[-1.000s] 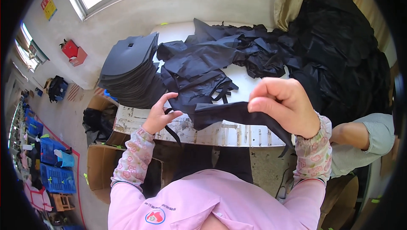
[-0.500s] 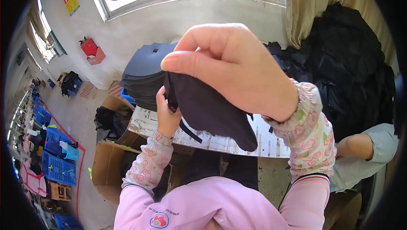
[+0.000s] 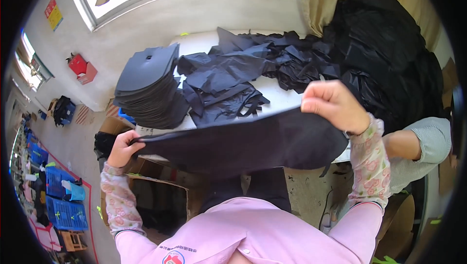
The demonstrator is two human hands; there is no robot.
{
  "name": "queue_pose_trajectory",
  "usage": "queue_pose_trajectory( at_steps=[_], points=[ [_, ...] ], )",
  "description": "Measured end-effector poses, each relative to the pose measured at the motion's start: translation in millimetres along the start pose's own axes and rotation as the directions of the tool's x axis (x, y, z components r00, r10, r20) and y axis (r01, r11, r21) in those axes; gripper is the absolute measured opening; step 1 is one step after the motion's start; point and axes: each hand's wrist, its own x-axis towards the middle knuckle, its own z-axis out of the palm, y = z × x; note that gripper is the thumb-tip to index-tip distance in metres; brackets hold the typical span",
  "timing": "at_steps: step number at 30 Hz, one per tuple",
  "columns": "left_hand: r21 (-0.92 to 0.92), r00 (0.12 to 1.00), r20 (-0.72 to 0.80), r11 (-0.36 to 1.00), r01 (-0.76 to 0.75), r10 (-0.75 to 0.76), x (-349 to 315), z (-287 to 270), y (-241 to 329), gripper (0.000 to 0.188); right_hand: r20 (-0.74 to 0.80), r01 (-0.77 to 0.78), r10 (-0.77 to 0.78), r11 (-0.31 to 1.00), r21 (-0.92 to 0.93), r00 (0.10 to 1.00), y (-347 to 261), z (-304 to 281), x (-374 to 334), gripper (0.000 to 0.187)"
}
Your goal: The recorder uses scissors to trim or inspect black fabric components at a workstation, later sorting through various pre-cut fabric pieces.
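A black piece of cloth (image 3: pixel 243 142) is pulled out wide between my hands, above the near edge of the white table. My left hand (image 3: pixel 124 148) pinches its left end, fingers closed over the edge. At the upper right edge my right hand (image 3: pixel 335 106) grips it, thumb against bent fingers. A dark strap end dangles below the cloth's right side. Beyond it on the table lie crumpled thin black sheets (image 3: pixel 228 72), next to a tall stack of dark grey flat panels (image 3: pixel 146 77) with a small slot in the top one.
A big heap of black material (image 3: pixel 389 50) rises at the right, near a person's bent arm and striped sleeve (image 3: pixel 428 140). An open cardboard box (image 3: pixel 187 201) stands below the table. Blue crates (image 3: pixel 68 210) line the floor at far left, beside a red line.
My hands have moved apart, left hand to the left and right hand lower and to the right. The bunched, hanging cloth is now spread out between them. The view has shifted too.
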Motion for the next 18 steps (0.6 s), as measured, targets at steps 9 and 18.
queue_pose_trajectory(
  at_steps=[9,18],
  points=[
    [0.507,0.972,0.232,0.850,-0.142,0.024,104,105,-78,0.023,-0.122,-0.229,0.193,0.829,-0.510,0.974,213,73,-62,0.025],
    [0.654,0.997,0.062,0.753,-0.075,0.045,142,139,-102,0.024,-0.191,-0.117,-0.055,0.618,-0.778,0.980,272,85,-38,0.024]
  ],
)
